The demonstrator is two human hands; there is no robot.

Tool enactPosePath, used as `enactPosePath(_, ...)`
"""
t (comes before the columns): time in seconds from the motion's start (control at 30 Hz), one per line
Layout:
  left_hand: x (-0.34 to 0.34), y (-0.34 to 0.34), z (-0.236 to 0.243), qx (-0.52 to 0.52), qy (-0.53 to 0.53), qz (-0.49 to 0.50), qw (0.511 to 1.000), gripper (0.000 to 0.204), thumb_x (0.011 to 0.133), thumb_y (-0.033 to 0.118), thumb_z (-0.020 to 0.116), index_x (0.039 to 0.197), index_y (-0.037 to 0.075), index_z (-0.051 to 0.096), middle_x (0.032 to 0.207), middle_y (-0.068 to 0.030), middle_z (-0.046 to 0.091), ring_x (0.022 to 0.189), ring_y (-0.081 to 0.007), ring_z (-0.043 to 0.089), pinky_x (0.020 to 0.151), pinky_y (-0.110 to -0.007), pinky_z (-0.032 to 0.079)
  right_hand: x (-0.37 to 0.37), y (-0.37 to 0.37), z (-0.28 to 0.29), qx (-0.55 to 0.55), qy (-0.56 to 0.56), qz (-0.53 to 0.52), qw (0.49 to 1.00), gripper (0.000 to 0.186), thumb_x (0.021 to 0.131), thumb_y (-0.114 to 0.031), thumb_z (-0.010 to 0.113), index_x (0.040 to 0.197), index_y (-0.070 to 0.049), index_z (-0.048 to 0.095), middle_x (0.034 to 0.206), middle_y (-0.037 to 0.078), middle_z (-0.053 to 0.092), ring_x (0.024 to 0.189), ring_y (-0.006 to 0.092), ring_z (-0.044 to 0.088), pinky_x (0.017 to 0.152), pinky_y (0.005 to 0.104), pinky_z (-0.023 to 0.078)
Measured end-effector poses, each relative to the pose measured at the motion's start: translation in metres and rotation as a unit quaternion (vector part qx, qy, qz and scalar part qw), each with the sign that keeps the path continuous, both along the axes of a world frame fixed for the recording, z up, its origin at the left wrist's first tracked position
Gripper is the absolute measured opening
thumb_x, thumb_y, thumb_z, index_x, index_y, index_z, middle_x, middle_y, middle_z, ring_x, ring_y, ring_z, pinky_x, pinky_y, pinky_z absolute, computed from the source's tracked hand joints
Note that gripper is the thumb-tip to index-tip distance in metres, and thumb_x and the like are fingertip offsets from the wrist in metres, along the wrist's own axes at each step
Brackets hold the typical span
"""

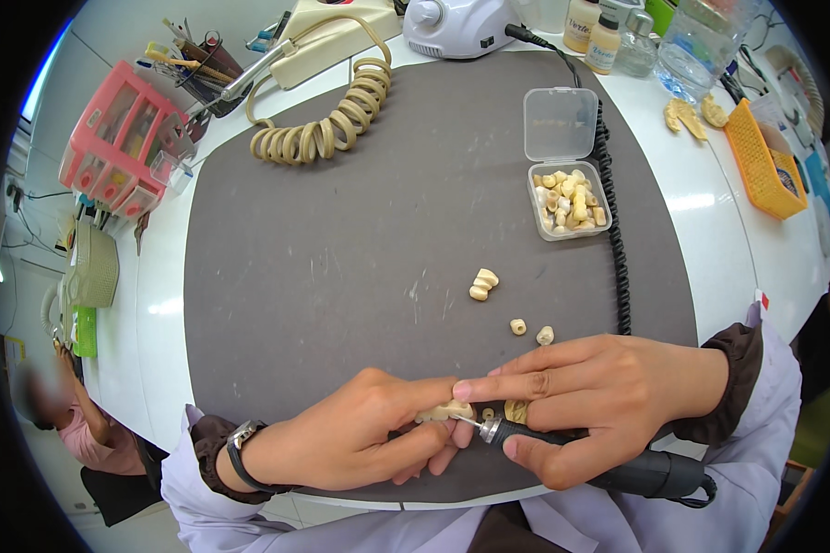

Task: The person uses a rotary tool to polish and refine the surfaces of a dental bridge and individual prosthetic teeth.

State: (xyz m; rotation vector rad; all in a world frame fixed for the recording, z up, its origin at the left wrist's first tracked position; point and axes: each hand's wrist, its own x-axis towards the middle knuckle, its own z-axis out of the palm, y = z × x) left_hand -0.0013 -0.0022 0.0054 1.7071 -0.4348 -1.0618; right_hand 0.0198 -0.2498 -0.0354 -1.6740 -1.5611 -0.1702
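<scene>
My left hand [355, 438] pinches a short row of cream-coloured artificial teeth [441, 412] near the mat's front edge. In my right hand [609, 382] is a black rotary handpiece [650, 472] with a metal nose. Its thin bur [468, 421] points left and meets or nearly meets the teeth; the exact contact is too small to tell. The right index fingertip rests by the left one, above the teeth. Partly hidden beneath the right hand lies a yellowish piece [516, 410]. Beyond the hands sit two single tooth crowns [545, 335] and a small joined group of crowns [482, 284].
An open clear box [572, 235] of tooth crowns stands on the grey mat [341, 249], beside a black coiled cord [620, 249]. Behind are a beige coiled hose [323, 138] and a white control unit [456, 28]. An orange basket [756, 170] is right, pink drawers [111, 138] left. Another person [101, 433] sits far left.
</scene>
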Motion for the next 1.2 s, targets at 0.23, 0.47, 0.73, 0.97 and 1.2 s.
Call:
enactPosePath(0.23, -0.0006, 0.0000, 0.0010, 0.006, 0.000, 0.001, 1.000, 0.016, 0.097, 0.007, 0.044, 0.101, 0.002, 0.058, 0.070, -0.0023, 0.065, 0.051, -0.0113, 0.061, 0.051, -0.026, 0.049, -0.0004, 0.0004, 0.0015, 0.000, 0.005, -0.002, 1.000, 0.024, 0.085, 0.001, 0.068, 0.070, -0.008, 0.052, 0.060, 0.003, 0.051, 0.111, 0.0310, 0.070, 0.086, 0.0365, 0.061)
enactPosePath(0.47, -0.0004, -0.0008, 0.0007, 0.003, -0.002, -0.001, 1.000, 0.016, 0.097, 0.007, 0.043, 0.101, 0.002, 0.058, 0.070, -0.0021, 0.065, 0.051, -0.0113, 0.061, 0.051, -0.026, 0.049, -0.0002, -0.0009, -0.0001, 0.001, -0.002, 0.002, 1.000, 0.023, 0.085, 0.001, 0.068, 0.070, -0.007, 0.052, 0.061, 0.003, 0.052, 0.111, 0.0319, 0.070, 0.085, 0.0372, 0.061)
enactPosePath(0.73, -0.0003, 0.0001, 0.0005, 0.004, -0.007, -0.007, 1.000, 0.015, 0.097, 0.007, 0.044, 0.100, 0.003, 0.057, 0.070, -0.0022, 0.065, 0.051, -0.0114, 0.061, 0.051, -0.026, 0.049, 0.0001, 0.0001, 0.0005, 0.005, 0.014, 0.004, 1.000, 0.027, 0.084, 0.003, 0.066, 0.066, -0.007, 0.048, 0.060, 0.004, 0.052, 0.109, 0.0337, 0.070, 0.084, 0.0386, 0.062)
enactPosePath(0.97, -0.0007, -0.0001, 0.0001, 0.000, 0.001, 0.004, 1.000, 0.014, 0.098, 0.008, 0.044, 0.100, 0.003, 0.057, 0.070, -0.0023, 0.065, 0.051, -0.0116, 0.060, 0.051, -0.026, 0.048, -0.0018, -0.0030, -0.0030, -0.006, 0.029, 0.006, 1.000, 0.014, 0.086, -0.009, 0.063, 0.098, -0.010, 0.055, 0.068, 0.007, 0.052, 0.107, 0.0316, 0.070, 0.090, 0.0399, 0.058)
enactPosePath(1.2, -0.0004, 0.0000, 0.0000, 0.000, -0.002, 0.002, 1.000, 0.014, 0.099, 0.008, 0.044, 0.100, 0.003, 0.057, 0.070, -0.0024, 0.065, 0.051, -0.0117, 0.060, 0.050, -0.026, 0.048, -0.0021, -0.0028, -0.0035, -0.003, 0.032, 0.003, 0.999, 0.016, 0.085, -0.008, 0.064, 0.098, -0.011, 0.056, 0.067, 0.006, 0.051, 0.104, 0.0307, 0.070, 0.089, 0.0393, 0.058)
